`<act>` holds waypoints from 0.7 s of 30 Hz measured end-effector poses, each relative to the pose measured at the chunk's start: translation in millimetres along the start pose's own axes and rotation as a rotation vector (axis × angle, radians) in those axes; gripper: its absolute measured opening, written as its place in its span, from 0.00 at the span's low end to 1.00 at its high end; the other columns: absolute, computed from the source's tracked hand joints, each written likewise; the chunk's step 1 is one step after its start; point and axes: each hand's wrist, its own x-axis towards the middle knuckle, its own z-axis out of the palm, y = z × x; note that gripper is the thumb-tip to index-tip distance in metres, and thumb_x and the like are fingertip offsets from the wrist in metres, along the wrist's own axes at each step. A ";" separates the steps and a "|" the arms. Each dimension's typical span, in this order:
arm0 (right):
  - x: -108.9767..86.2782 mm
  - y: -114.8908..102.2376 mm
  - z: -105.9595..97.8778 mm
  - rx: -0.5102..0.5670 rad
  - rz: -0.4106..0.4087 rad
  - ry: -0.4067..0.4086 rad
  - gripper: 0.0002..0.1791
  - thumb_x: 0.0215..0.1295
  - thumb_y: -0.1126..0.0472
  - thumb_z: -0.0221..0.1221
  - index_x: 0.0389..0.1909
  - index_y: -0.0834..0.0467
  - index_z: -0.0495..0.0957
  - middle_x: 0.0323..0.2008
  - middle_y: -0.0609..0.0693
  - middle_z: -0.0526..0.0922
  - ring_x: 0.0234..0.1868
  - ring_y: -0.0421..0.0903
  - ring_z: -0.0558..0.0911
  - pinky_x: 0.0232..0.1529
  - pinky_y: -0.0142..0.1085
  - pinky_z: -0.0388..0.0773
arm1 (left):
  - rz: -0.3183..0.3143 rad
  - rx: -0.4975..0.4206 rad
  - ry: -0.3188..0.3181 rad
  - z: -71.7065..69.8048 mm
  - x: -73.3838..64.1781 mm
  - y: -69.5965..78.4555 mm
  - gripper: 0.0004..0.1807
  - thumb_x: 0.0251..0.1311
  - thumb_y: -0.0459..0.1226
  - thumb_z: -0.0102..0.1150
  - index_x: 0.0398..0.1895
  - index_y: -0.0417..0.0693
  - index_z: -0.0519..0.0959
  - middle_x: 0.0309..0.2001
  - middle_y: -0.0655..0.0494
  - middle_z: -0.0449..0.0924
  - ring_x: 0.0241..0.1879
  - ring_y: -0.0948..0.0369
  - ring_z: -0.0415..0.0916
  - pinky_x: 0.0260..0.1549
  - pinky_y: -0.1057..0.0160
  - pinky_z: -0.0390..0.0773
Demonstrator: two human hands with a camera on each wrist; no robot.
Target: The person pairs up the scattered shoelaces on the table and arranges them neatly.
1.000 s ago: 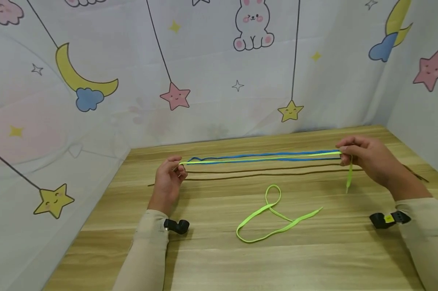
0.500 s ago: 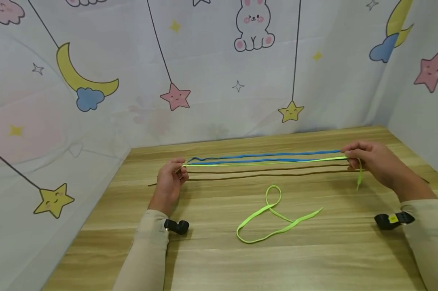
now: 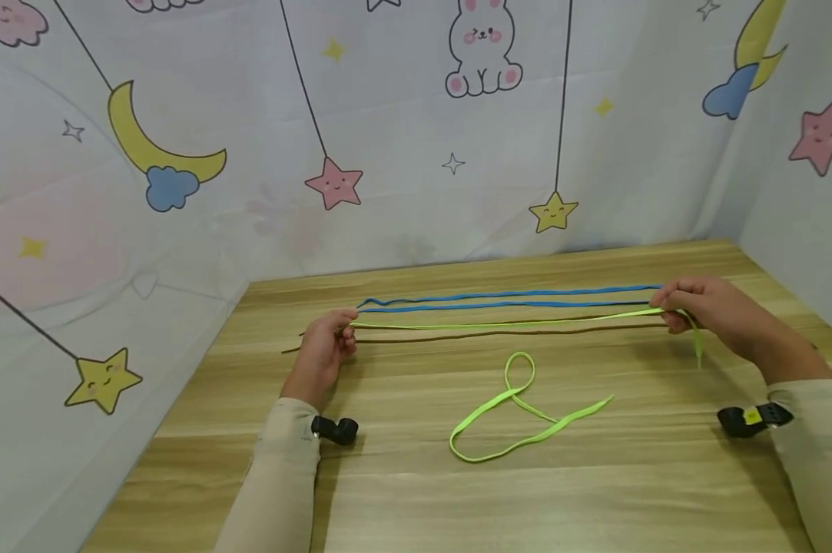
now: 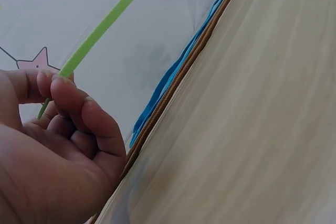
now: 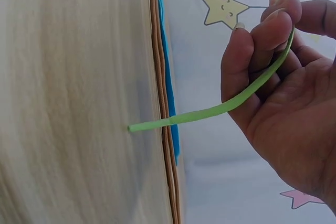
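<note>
A yellow-green shoelace (image 3: 485,325) is stretched level between both hands, above the table. My left hand (image 3: 320,355) pinches one end between thumb and fingertips, as the left wrist view shows of the lace (image 4: 100,31). At the other end my right hand (image 3: 720,322) pinches it, and a short tail (image 5: 210,112) with its tip hangs down past the palm. Behind and below it, two lengths of blue lace (image 3: 512,293) lie side by side across the table. Nearer me run two lengths of brown lace (image 3: 457,336), partly hidden by the hands and the held lace.
A second yellow-green shoelace (image 3: 471,421) lies in a loose loop on the wooden table (image 3: 402,499), in front of the straight laces. A white printed curtain (image 3: 402,153) stands along the table's back edge and sides.
The stretched yellow-green shoelace has come nearer to me, from over the blue laces to over the brown ones. My right hand has moved right and slightly toward me; the left has dipped slightly.
</note>
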 end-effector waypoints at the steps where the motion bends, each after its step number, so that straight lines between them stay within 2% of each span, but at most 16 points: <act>1: -0.1 0.2 -0.1 -0.009 0.004 -0.004 0.18 0.81 0.60 0.44 0.47 0.72 0.75 0.26 0.53 0.75 0.29 0.48 0.75 0.34 0.39 0.77 | 0.005 0.008 0.002 -0.1 0.3 0.3 0.14 0.71 0.30 0.45 0.55 0.33 0.70 0.22 0.58 0.67 0.21 0.65 0.65 0.26 0.68 0.70; 7: 0.0 5.5 -0.5 -0.026 0.044 -0.015 0.17 0.81 0.61 0.42 0.49 0.72 0.73 0.28 0.54 0.76 0.29 0.48 0.75 0.34 0.40 0.78 | 0.036 0.100 0.010 -2.5 0.2 1.1 0.14 0.70 0.30 0.45 0.54 0.33 0.71 0.22 0.57 0.65 0.21 0.63 0.63 0.25 0.66 0.67; 13: -1.0 4.8 -2.7 -0.061 0.054 -0.044 0.18 0.81 0.60 0.42 0.51 0.72 0.72 0.31 0.55 0.77 0.30 0.48 0.76 0.35 0.40 0.79 | 0.051 0.181 0.030 -4.5 -1.3 2.1 0.16 0.71 0.31 0.47 0.56 0.31 0.73 0.23 0.57 0.68 0.23 0.63 0.65 0.27 0.66 0.70; 18: -2.0 1.2 -6.0 -0.115 0.058 -0.058 0.18 0.82 0.58 0.43 0.52 0.70 0.72 0.34 0.57 0.79 0.31 0.48 0.78 0.38 0.39 0.81 | 0.048 0.238 0.020 -7.4 -5.2 4.4 0.16 0.73 0.32 0.47 0.57 0.30 0.73 0.24 0.58 0.70 0.23 0.65 0.67 0.28 0.67 0.73; 21: -3.4 2.3 -7.5 -0.108 0.057 -0.063 0.18 0.82 0.58 0.44 0.53 0.71 0.72 0.35 0.57 0.80 0.31 0.48 0.78 0.38 0.39 0.81 | 0.039 0.284 0.014 -6.7 -5.4 8.6 0.16 0.74 0.32 0.46 0.57 0.30 0.73 0.25 0.58 0.70 0.25 0.65 0.67 0.27 0.68 0.73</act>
